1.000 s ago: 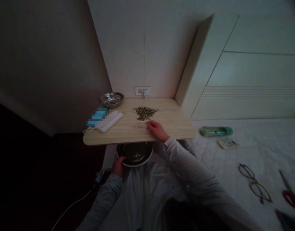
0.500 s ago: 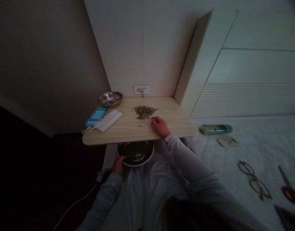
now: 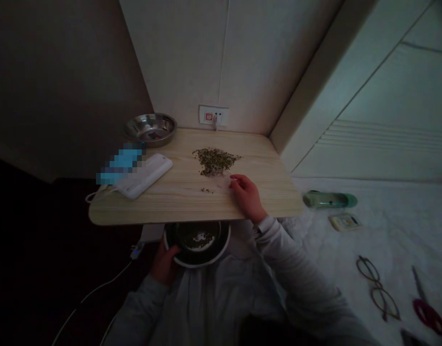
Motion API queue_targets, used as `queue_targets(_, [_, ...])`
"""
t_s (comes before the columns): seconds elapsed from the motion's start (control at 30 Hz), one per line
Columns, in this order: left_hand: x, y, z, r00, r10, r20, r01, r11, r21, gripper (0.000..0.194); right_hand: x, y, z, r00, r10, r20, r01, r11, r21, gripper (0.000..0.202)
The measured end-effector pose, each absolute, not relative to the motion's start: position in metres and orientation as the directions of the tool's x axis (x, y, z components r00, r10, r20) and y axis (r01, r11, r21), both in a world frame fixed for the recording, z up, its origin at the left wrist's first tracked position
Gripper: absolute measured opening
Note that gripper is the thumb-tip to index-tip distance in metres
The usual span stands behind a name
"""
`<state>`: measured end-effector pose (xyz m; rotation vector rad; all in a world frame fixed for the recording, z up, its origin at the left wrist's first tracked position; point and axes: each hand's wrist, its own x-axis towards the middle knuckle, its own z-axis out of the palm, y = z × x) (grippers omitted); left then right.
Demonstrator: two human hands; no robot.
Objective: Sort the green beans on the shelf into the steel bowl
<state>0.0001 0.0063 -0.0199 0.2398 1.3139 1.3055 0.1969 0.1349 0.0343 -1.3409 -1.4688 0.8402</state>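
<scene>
A loose pile of small dark green grains (image 3: 216, 159) lies on the light wooden tabletop (image 3: 185, 202), with a few strays nearer its front edge. At the pile's lower right is my right hand (image 3: 248, 197), thumb and fingers pinched together. A pale, see-through patch shows by the fingertips, too faint to name. Below the front edge, my left hand (image 3: 165, 262) grips the left rim of a round metal bowl (image 3: 202, 263), thumb over the rim. More green grains lie in that bowl; the tabletop hides its far side.
An upright metal bowl (image 3: 152, 139) stands at the back left, near a blurred-out phone (image 3: 122, 163) and a white power bank (image 3: 149, 178) with a cable. A wall socket (image 3: 214, 116) is behind. On the bed are a green bottle (image 3: 331, 199), glasses (image 3: 377, 286) and red-handled scissors (image 3: 428, 315).
My view has moved closer to the tabletop and tilted. The left hand still holds the bowl, where the grains look more gathered; the right hand stays by the pile.
</scene>
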Motion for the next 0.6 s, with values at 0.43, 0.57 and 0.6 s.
queue_targets(0.43, [-0.035, 0.012, -0.062, -0.320, 0.860, -0.398, 0.058, 0.437, 0.898, 0.024, 0.218, 0.120, 0.046, -0.037, 0.999, 0.016, 0.435, 0.030, -0.900, 0.019])
queue_targets(0.57, [-0.044, 0.012, -0.066, -0.173, 0.912, -0.371, 0.330, 0.409, 0.851, 0.026, 0.224, 0.114, 0.052, -0.056, 0.998, -0.009, 0.502, 0.020, -0.865, 0.017])
queue_targets(0.6, [-0.044, 0.012, -0.067, -0.175, 0.917, -0.358, 0.339, 0.398, 0.852, 0.027, 0.224, 0.112, 0.052, -0.058, 0.998, -0.007, 0.520, 0.024, -0.854, 0.017])
